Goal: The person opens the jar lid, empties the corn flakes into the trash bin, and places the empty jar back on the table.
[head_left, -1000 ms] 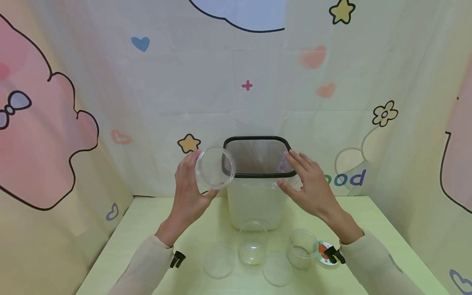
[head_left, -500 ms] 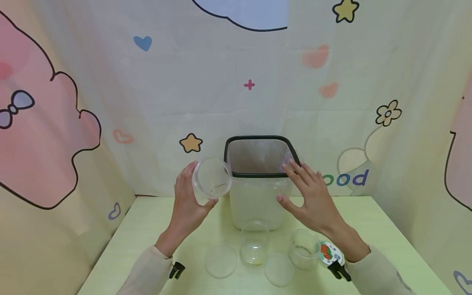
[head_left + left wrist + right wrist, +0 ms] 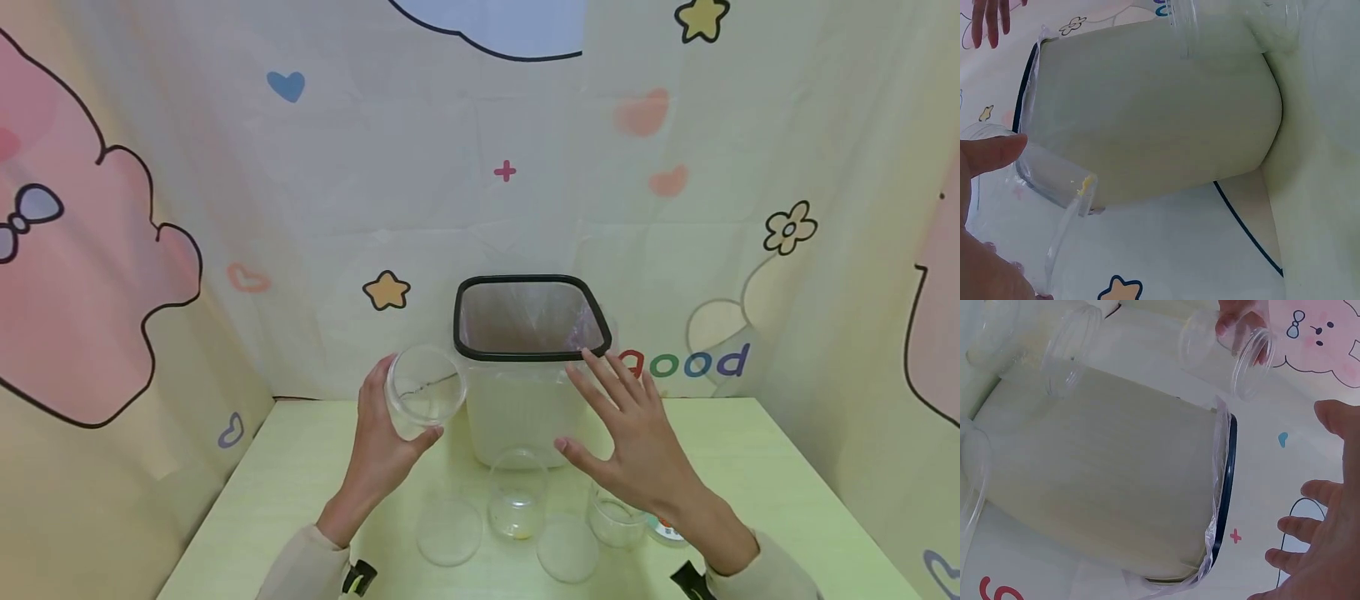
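My left hand [image 3: 381,450] grips a clear plastic jar [image 3: 426,385] by its side, thumb below and fingers behind. The jar's round mouth faces me. A crumb of yellow residue [image 3: 1085,185] clings near one end of it in the left wrist view. My right hand [image 3: 637,446] is raised with fingers spread, holding nothing, in front of the right side of a trash bin [image 3: 525,412]. The bin is pale, has a black rim and a thin plastic liner, and stands behind both hands. From the head view I cannot tell whether the right fingertips touch it.
On the table [image 3: 300,467] stand two more clear jars: one in the middle [image 3: 517,504], another jar [image 3: 617,527] partly behind my right hand. Two clear lids [image 3: 448,533] lie flat. A printed lid [image 3: 666,532] is mostly hidden by my right wrist. A patterned curtain [image 3: 420,167] hangs behind.
My left hand has lowered the jar from beside the bin's rim to below it. My right hand has come down and away from the rim, fingers spread wider.
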{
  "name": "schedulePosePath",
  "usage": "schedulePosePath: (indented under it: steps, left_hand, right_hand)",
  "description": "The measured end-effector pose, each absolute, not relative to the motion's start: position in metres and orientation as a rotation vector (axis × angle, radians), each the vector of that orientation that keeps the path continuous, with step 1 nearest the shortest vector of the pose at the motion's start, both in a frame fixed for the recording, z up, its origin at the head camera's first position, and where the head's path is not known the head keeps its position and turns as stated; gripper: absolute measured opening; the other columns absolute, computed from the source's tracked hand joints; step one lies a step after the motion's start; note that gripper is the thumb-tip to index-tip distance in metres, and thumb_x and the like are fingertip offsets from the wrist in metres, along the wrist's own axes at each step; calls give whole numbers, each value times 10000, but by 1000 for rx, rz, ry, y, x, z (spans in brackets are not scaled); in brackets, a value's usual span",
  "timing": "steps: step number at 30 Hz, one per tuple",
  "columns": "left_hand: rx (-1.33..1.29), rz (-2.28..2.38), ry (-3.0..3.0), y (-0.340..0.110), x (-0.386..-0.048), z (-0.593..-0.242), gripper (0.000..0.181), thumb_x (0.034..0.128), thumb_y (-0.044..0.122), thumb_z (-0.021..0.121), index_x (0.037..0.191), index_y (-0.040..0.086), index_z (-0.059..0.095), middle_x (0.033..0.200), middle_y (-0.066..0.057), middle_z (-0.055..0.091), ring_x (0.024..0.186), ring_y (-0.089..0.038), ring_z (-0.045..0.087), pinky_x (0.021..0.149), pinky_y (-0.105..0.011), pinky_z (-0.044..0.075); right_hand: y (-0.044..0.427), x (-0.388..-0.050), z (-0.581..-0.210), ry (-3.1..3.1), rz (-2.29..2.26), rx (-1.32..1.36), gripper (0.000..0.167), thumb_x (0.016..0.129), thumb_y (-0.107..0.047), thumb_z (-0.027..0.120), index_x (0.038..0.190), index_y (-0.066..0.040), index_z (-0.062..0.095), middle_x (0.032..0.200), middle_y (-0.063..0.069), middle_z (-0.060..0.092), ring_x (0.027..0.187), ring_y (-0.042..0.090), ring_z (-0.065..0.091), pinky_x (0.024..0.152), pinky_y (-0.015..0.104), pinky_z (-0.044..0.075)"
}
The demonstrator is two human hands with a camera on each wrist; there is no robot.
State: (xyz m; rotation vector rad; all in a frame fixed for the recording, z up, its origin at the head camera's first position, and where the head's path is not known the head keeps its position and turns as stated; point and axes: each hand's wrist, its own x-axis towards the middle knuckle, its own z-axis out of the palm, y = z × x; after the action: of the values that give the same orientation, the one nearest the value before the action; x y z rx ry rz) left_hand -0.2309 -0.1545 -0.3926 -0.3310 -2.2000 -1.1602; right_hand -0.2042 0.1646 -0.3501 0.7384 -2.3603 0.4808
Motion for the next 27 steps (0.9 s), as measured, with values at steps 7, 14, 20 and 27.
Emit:
schedulePosePath:
  steps: [7, 14, 20, 27]
  left_hand:
    - [-262, -1289, -2251, -157, -230, -409, 1129, 621, 130, 909, 1520, 237, 236, 1500, -44, 339, 1367, -253, 357, 1092, -553, 350]
    - [-179, -1353, -2314, -160, -231, -427, 1121, 624, 147, 909, 1513, 226, 232, 1496, -57, 343, 1364, -282, 367, 1097, -577, 345]
    - [-130, -1371, -2366, -166, -232, -443, 1127, 640, 141, 903, 1526, 203, 209, 1514, -86, 320, 1382, -315, 349, 1098, -618, 339]
    - [-97, -1356, -2406, -173, -237, -459, 1127, 651, 157, 902, 1529, 188, 197, 1513, -105, 319, 1379, -331, 350, 1094, -626, 344]
  right_hand:
    - [164, -194, -359, -2355, 429, 760, 803, 826, -500, 691, 1523, -266, 368, 1608, 55, 315, 1495, 342, 238, 1179, 672, 90]
    - [167, -185, -365, -2361, 433, 756, 837, 811, -508, 708, 1533, -306, 334, 1604, 52, 321, 1488, 344, 248, 1168, 679, 116]
    - [168, -179, -368, -2367, 436, 746, 834, 812, -498, 710, 1532, -297, 340, 1603, 57, 323, 1495, 327, 238, 1181, 657, 103]
    - [167, -175, -377, -2375, 407, 763, 790, 847, -502, 668, 1533, -282, 343, 1627, -1, 273, 1488, 325, 255, 1172, 662, 110]
